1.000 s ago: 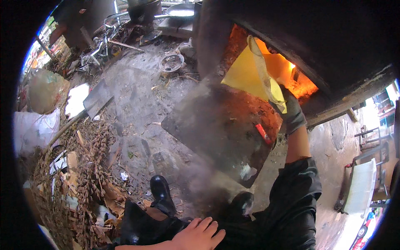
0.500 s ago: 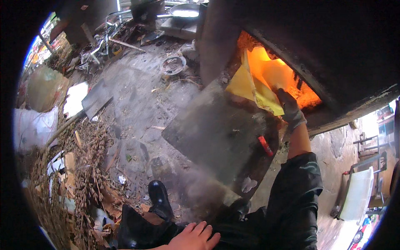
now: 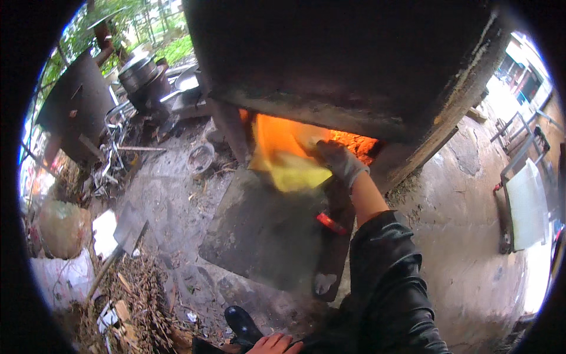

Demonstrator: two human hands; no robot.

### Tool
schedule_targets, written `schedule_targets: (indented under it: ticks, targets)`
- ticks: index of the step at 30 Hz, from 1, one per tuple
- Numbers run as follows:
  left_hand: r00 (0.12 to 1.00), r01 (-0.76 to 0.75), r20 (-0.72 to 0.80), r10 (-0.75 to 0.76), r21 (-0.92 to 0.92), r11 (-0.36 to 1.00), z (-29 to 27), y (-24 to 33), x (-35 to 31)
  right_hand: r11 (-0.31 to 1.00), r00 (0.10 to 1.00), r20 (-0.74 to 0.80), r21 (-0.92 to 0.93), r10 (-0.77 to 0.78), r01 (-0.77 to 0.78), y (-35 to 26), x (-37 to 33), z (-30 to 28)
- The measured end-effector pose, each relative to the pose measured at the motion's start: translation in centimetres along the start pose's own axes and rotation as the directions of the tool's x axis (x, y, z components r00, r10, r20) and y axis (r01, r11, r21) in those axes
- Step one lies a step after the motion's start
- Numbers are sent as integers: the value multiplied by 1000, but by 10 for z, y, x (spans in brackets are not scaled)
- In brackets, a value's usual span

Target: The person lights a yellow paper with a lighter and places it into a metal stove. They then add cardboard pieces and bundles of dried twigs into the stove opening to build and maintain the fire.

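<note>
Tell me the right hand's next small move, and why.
Probably push the yellow sheet further into the glowing opening: its lower end sticks out over the dark slab, and the gloved right hand is at its edge.

We count one gloved right hand [image 3: 342, 162] and one bare left hand [image 3: 274, 344], two in all. We see one yellow sheet [image 3: 296, 177], one dark slab [image 3: 259, 239], one red stick-like item [image 3: 331, 223] and, near, one black boot [image 3: 241, 324]. On the left we count one shovel [image 3: 128, 230]; far left, one pan [image 3: 188, 81] and one metal pot [image 3: 138, 75]; on the right, one pale panel [image 3: 526, 203].
</note>
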State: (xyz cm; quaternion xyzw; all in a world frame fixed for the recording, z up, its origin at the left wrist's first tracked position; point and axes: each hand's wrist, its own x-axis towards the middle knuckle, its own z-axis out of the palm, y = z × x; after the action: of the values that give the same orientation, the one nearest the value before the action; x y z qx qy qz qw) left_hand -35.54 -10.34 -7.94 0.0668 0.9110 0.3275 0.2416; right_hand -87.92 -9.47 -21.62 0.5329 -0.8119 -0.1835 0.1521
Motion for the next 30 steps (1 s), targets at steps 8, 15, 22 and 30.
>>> schedule_targets:
  ticks: [8, 15, 22, 30]
  targets:
    - [1000, 0, 18, 0, -3, 1000, 3, -1, 10, 965, 997, -71, 261, 34, -14, -15, 18, 36]
    - [1000, -23, -8, 24, 20, 1000, 1, -2, 11, 481, 851, 432, 702, 298, -525, -10, 19, 18]
    - [1000, -25, -3, 25, 26, 999, -3, 0, 10, 425, 911, 123, 854, 393, -298, -6, 7, -17]
    - [997, -16, -69, 17, 10, 1000, 4, 3, 4, 148, 649, 510, 710, 564, -688, -9, -1, -67]
